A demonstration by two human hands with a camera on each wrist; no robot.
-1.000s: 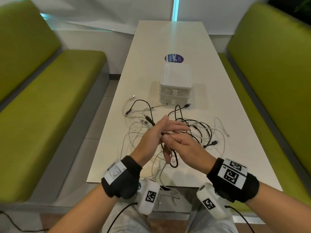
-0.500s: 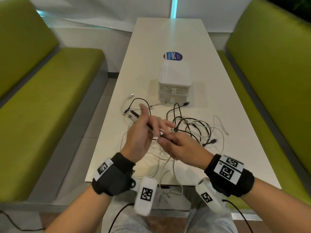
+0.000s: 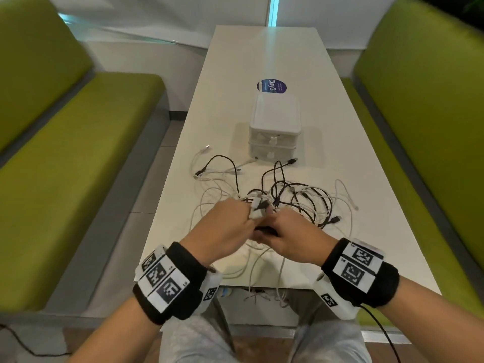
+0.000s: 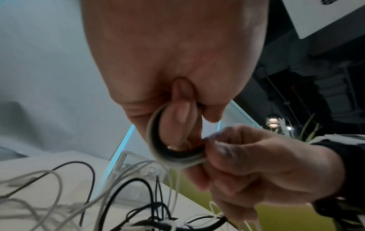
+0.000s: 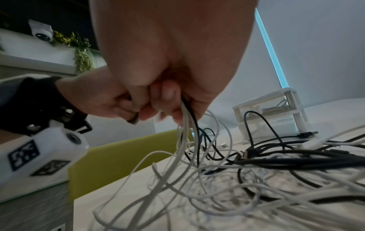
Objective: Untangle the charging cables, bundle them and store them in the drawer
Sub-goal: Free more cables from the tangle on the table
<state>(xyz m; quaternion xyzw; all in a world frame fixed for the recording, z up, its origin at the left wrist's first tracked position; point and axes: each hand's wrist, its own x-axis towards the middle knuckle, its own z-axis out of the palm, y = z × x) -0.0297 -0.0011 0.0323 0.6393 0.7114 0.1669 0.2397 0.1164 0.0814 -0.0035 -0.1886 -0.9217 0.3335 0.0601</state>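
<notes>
Cables [image 3: 301,197] lie tangled just beyond both grips; strands are pinched by left hand [image 3: 230,226] and right hand [image 3: 288,237].

head view bright, edges warped; wrist views dim, grainy, motion-blurred.

You sit in booth-style seating, likely office lounge or café corner. Long white table [image 3: 262,61] runs between two green upholstered benches [image 3: 65,158] with grey trim. Round branded sticker [image 3: 271,86] lies on tabletop. White partition wall with glowing blue strip [image 3: 273,10] closes far end. Right wrist view shows dome security camera [image 5: 41,33] and trailing greenery [image 5: 82,51] on ledge.
</notes>
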